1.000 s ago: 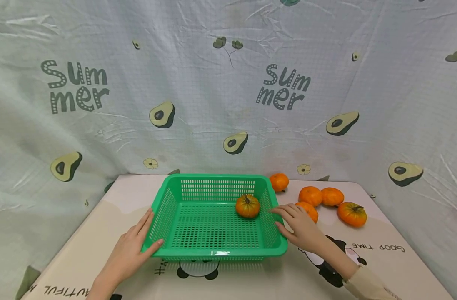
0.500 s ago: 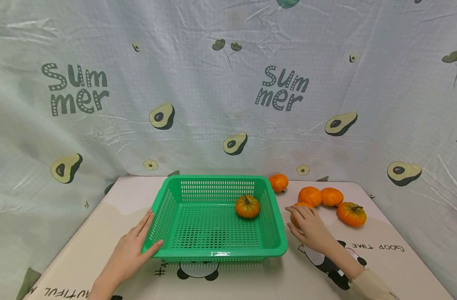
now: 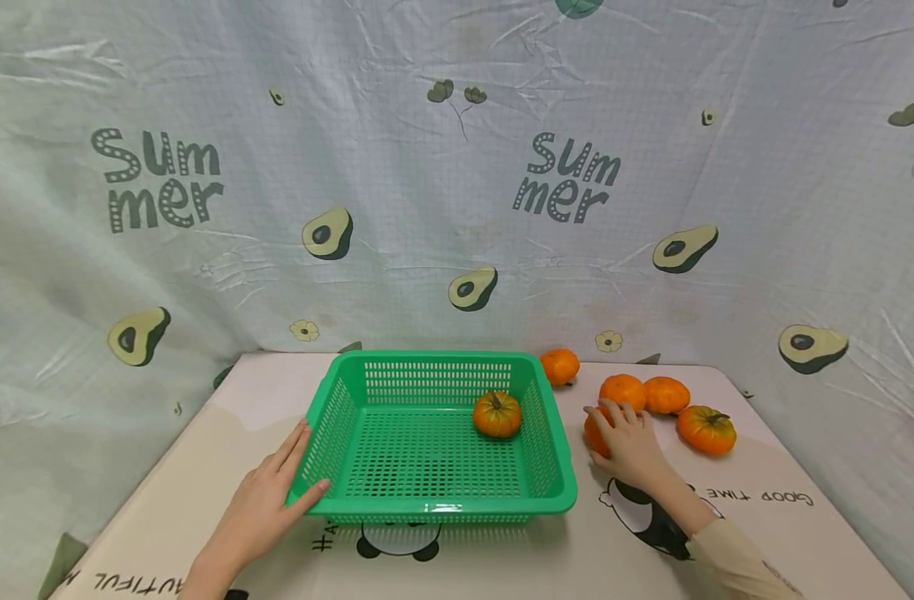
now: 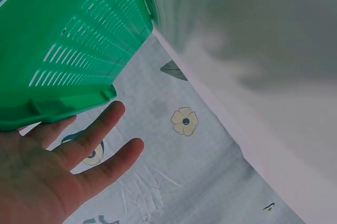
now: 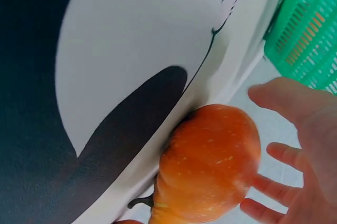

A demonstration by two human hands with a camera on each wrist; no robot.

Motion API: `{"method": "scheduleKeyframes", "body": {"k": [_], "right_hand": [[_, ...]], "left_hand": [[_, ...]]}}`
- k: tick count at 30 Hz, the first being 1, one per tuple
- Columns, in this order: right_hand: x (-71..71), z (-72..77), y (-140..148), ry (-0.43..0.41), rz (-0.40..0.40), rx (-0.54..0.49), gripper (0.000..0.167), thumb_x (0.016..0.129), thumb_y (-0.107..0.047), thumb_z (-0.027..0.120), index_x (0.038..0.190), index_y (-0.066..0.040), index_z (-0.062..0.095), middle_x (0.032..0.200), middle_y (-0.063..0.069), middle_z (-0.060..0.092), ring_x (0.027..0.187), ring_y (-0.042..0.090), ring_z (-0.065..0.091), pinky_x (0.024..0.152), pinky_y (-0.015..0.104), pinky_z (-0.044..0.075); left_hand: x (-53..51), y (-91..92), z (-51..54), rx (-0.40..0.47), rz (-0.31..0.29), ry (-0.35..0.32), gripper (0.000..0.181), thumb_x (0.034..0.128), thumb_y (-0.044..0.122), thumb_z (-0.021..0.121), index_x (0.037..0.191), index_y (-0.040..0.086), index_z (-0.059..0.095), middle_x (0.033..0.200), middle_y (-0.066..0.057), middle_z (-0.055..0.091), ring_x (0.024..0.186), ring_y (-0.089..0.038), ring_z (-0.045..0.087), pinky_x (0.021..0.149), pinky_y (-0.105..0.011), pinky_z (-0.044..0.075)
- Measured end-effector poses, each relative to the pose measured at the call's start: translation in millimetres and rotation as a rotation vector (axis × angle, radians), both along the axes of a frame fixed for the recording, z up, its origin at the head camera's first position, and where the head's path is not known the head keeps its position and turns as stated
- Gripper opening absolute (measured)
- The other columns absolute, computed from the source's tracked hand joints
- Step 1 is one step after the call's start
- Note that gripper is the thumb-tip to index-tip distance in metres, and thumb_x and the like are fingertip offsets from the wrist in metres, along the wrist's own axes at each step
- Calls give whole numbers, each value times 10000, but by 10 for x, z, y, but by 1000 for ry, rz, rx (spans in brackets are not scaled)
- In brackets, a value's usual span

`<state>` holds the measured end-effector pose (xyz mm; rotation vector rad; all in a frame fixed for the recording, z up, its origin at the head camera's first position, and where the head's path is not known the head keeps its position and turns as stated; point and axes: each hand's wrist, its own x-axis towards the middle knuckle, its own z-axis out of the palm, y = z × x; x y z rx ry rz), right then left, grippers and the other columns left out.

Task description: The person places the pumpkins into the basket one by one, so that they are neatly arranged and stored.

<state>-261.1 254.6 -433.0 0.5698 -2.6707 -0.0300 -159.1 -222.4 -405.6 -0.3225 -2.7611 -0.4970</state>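
Note:
A green plastic basket (image 3: 442,505) stands on the table with one small orange-green pumpkin (image 3: 497,414) inside, near its right wall. My left hand (image 3: 256,502) rests at the basket's left front corner, thumb over the rim and fingers straight along the outside; the left wrist view shows these fingers (image 4: 100,174) extended. To the right of the basket, my right hand (image 3: 635,446) reaches over an orange pumpkin (image 3: 596,431). In the right wrist view its fingers are spread beside that pumpkin (image 5: 208,166), thumb apart from it; firm contact cannot be told.
Behind my right hand lie two orange pumpkins (image 3: 622,390) (image 3: 666,395), side by side. An orange-green one with a stem (image 3: 706,430) sits farther right. Another pumpkin (image 3: 559,367) is by the basket's back right corner. A printed cloth (image 3: 397,183) hangs behind the table.
My right hand has moved right, from the basket's right rim to the nearest orange pumpkin outside. My left hand and the basket have stayed in place.

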Motion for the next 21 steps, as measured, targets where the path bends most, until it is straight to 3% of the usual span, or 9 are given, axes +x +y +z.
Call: {"method": "scheduleKeyframes", "body": {"k": [8,21], "right_hand": [[-72,-13,43,-30,-10,42,732,594,-330,795,1234,-126,505,1221,200,460,1031,380,416,792,542,338],[-142,-28,87,-25,12,55,626,558,-294,780,1127,-145,565,1129,195,484,966,374,420,778,547,323]], "left_hand": [[5,11,6,-1,-1,-4,718,851,396,554,1386,-5,290,1434,-183,293,1091,-407,495,798,-535,431],[2,16,35,-9,0,-2,719,855,403,544,1387,-5,285,1433,-188,291,1098,-411,488,806,-540,428]]}}
